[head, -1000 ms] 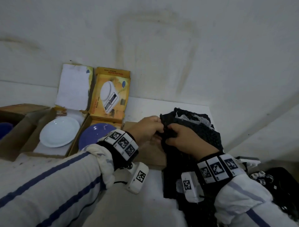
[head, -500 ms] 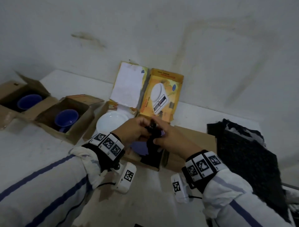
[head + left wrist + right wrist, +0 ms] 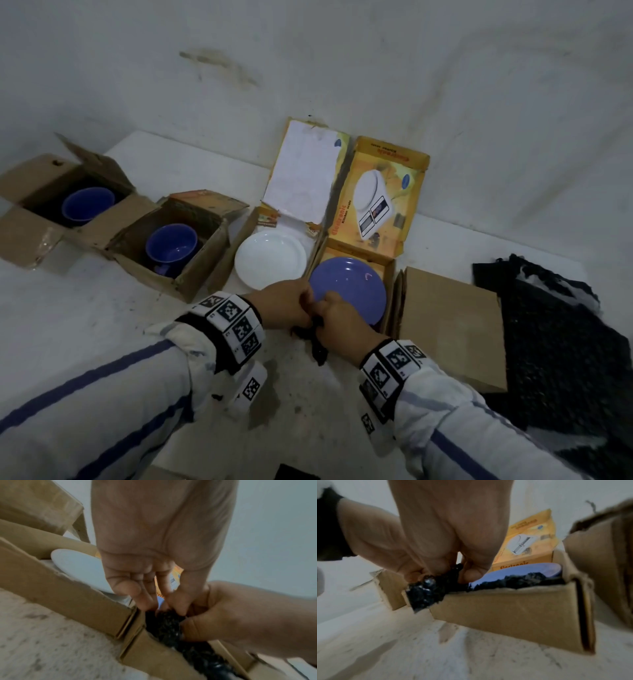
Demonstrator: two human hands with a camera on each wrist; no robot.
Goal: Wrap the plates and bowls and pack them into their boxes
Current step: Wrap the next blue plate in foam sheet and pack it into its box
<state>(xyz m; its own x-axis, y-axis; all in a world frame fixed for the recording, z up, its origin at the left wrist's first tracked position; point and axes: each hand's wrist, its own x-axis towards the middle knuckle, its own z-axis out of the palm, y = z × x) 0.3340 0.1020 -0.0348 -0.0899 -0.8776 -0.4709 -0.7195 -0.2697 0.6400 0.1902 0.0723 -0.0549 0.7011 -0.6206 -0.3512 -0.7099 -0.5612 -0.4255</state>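
Both hands pinch one bunched black wrap (image 3: 317, 337) at the plate box's near-left corner: left hand (image 3: 286, 303), right hand (image 3: 337, 322). Purple plate (image 3: 349, 294) lies in the box (image 3: 388, 308), just beyond the right hand, which is nearer.

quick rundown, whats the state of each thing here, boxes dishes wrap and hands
Blue plate: bare, in the open yellow scale box.
White plate: bare, in its open box.
Two blue bowls: bare, each in an open brown cardboard box.
Black bubble wrap sheet: bunched, pinched by both hands at the box's front corner.
Left hand: pinches the sheet.
Right hand: grips the sheet.
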